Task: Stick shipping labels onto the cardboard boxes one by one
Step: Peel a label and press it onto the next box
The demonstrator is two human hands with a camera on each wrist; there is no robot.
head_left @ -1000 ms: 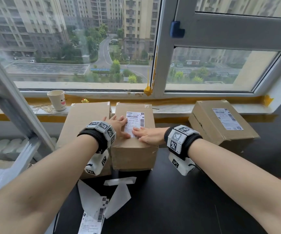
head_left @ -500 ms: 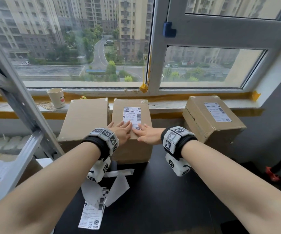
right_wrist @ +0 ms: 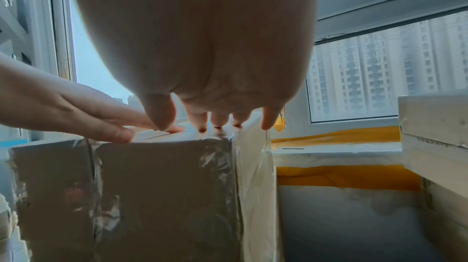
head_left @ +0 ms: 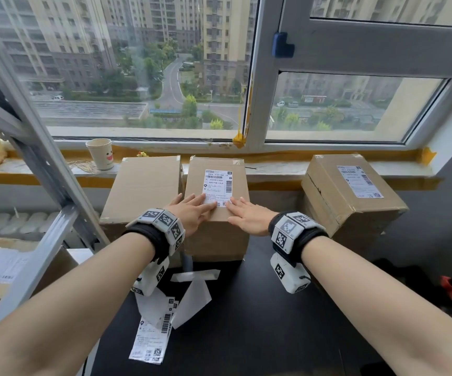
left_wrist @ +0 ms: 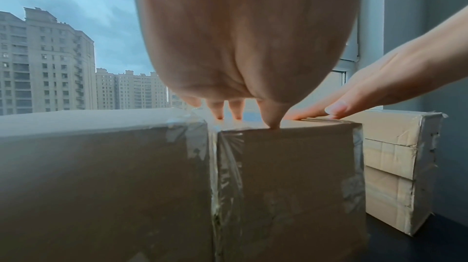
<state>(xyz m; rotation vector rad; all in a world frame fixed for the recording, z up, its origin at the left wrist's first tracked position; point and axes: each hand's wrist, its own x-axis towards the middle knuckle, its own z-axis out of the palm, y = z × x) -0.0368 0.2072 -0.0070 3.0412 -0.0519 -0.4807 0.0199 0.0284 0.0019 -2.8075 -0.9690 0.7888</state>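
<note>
Both hands lie flat on the middle cardboard box (head_left: pixel 216 213), which stands at the far edge of the desk (head_left: pixel 246 321) against the window sill. The left hand (head_left: pixel 192 213) and the right hand (head_left: pixel 249 217) rest with fingers straight and spread, gripping nothing; their tips press the near end of the shipping label (head_left: pixel 217 188) stuck on the box top. From the left wrist, the fingertips (left_wrist: pixel 219 115) touch the top just past the near edge; from the right wrist, the fingertips (right_wrist: pixel 202 129) do the same at the box's right corner.

The label's long axis runs from the person toward the window, so most of it lies ahead of the fingers, toward the far edge. Each hand sits to its own side of the label's near end, about equally close to it. This label appears seated, with only the smoothing left.

The unlabelled box (head_left: pixel 143 191) stands touching the middle one on its left, toward the desk's far left corner, and the left hand is nearer to it. The labelled box (head_left: pixel 352 194) sits apart toward the far right. Loose labels (head_left: pixel 151 337) and peeled backing sheets (head_left: pixel 192 299) lie near the desk's left edge, below the left wrist, likely the supply for the bare box.
</note>
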